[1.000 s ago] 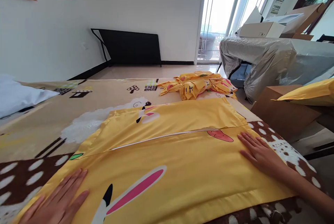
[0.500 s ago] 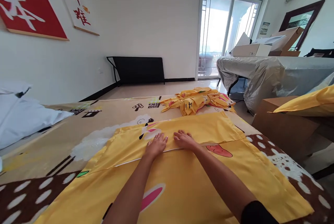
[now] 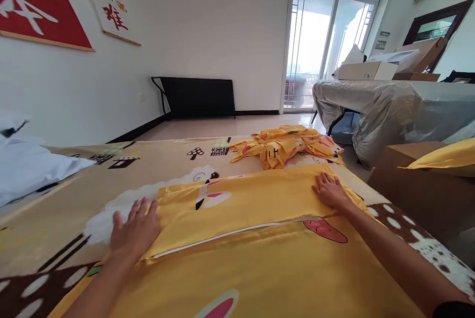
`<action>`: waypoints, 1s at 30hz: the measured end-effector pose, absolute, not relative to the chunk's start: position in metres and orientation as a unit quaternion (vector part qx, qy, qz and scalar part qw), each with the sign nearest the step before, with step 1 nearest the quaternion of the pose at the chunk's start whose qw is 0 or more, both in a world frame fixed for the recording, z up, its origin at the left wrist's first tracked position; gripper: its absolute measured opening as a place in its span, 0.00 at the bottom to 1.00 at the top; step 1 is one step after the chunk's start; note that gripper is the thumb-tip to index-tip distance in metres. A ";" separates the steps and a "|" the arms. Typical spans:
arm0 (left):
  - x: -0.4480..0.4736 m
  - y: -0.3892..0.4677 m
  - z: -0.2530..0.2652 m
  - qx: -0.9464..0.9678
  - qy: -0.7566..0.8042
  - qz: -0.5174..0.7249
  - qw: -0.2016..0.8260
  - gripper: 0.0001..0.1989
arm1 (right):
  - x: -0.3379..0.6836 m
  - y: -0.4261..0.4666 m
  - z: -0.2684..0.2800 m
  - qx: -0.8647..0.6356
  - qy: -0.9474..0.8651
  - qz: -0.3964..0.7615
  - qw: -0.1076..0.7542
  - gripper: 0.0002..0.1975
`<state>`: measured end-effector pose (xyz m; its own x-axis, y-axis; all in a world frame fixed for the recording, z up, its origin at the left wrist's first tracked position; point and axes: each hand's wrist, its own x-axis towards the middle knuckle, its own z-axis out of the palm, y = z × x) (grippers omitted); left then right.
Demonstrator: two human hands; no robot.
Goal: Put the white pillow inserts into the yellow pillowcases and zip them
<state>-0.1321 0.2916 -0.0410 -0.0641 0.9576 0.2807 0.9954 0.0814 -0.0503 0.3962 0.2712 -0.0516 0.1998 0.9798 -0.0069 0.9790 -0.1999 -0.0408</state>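
A yellow pillowcase (image 3: 252, 263) with rabbit and carrot prints lies spread before me, and a white-edged slit runs across it. My left hand (image 3: 134, 226) is open, fingers apart, at the cloth's left edge and partly over the patterned blanket (image 3: 174, 159). Over at the upper right corner, my right hand (image 3: 329, 190) lies flat and open on the cloth. Neither hand grips anything. A crumpled heap of matching yellow cloth (image 3: 285, 146) sits just beyond the far edge.
A white pillow (image 3: 40, 167) lies at the left. On the right are a cardboard box (image 3: 404, 169) with yellow cloth above it, and a plastic-covered table (image 3: 386, 100) bearing boxes. A black folded panel (image 3: 200, 97) leans against the far wall.
Both hands have parted from the middle, the left to the left edge and the right to the right corner. The strip beyond the slit looks smoother and the slit shows longer.
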 end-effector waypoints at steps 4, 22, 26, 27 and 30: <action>-0.037 0.312 -0.037 -0.796 -0.599 -0.072 0.048 0.27 | 0.303 0.299 -0.048 -0.688 -0.723 0.036 0.051 0.29; -0.145 0.364 -0.073 -0.661 -0.745 -0.087 -0.034 0.33 | 0.400 0.323 -0.084 -0.687 -0.726 0.030 -0.005 0.32; -0.159 0.349 -0.069 -0.634 -0.760 -0.139 0.019 0.34 | 0.433 0.310 -0.080 -0.744 -0.668 0.003 -0.026 0.32; -0.159 0.344 -0.066 -0.633 -0.756 -0.159 0.036 0.34 | 0.437 0.307 -0.078 -0.757 -0.653 0.000 -0.029 0.32; -0.148 0.332 -0.053 -0.647 -0.731 -0.206 0.069 0.34 | 0.435 0.299 -0.067 -0.790 -0.613 -0.008 -0.028 0.30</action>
<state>-0.1481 0.3321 -0.0525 -0.1536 0.9174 0.3672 0.9742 0.0785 0.2114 0.4355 0.2995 -0.0671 0.2491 0.9682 -0.0222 0.9673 -0.2476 0.0546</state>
